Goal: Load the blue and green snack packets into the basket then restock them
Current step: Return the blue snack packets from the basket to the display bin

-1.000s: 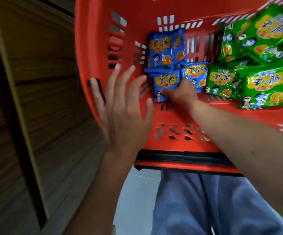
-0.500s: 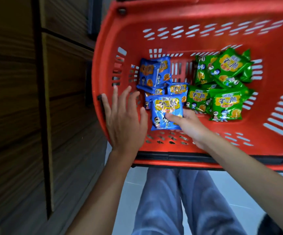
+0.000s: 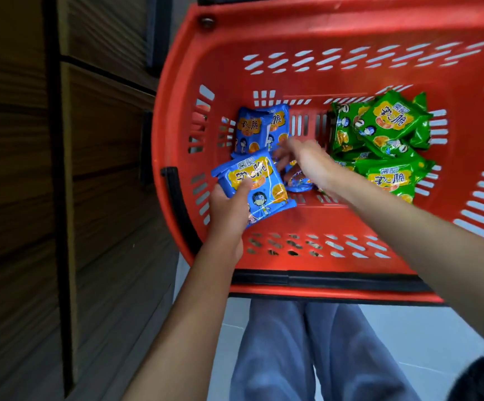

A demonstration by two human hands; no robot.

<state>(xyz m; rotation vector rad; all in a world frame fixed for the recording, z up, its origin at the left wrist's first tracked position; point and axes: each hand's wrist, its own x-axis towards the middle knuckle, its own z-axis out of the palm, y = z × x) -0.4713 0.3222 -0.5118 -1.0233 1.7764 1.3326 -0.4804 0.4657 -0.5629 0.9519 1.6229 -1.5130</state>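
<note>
left hand (image 3: 229, 211) grips blue snack packet (image 3: 253, 183), thumb on its face, above red basket (image 3: 307, 33) floor | right hand (image 3: 307, 160) blurred among blue packets (image 3: 249, 130) inside, finger spread: cannot tell | green packets (image 3: 388, 131) piled right side

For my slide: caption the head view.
Left hand holds a blue packet over the red basket; right hand reaches toward other blue packets.

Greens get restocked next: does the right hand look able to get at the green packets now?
Probably yes: the right hand is down in the basket, just beside the green packets, which lie uncovered with nothing between. Its grip is too blurred to read.
</note>
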